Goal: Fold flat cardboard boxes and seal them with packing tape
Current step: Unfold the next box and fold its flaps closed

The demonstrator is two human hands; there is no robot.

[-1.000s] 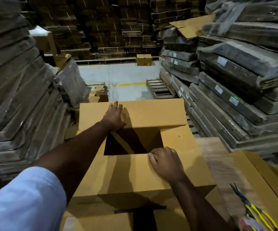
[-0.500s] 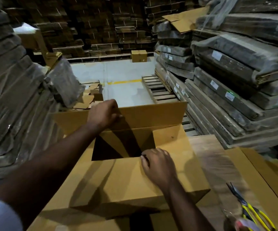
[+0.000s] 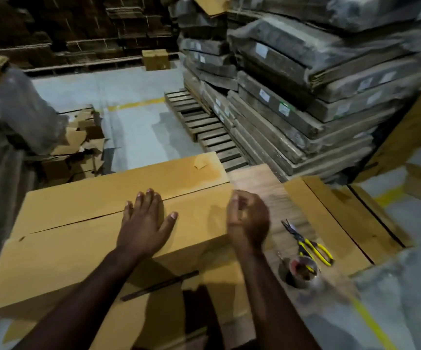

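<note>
A brown cardboard box [image 3: 78, 223] lies in front of me with both top flaps folded down, their edges meeting along a seam across the middle. My left hand [image 3: 146, 223] presses flat on the near flap, fingers straight and reaching the seam. My right hand [image 3: 248, 221] hovers at the box's right end, blurred, fingers loosely curled and holding nothing. A roll of clear packing tape [image 3: 301, 270] stands on the wrapped pallet top to the right, beside yellow-handled scissors [image 3: 308, 242].
Wrapped stacks of flat cardboard [image 3: 305, 97] rise on the right and left. Flat cardboard sheets [image 3: 343, 215] lie right of the scissors. An empty wooden pallet [image 3: 204, 130] and scrap cardboard [image 3: 78, 145] sit on the grey floor beyond the box.
The far and near flaps have been folded down, closing the open top. My left hand moved from the far flap onto the near flap; my right hand left the flap and shifted right.
</note>
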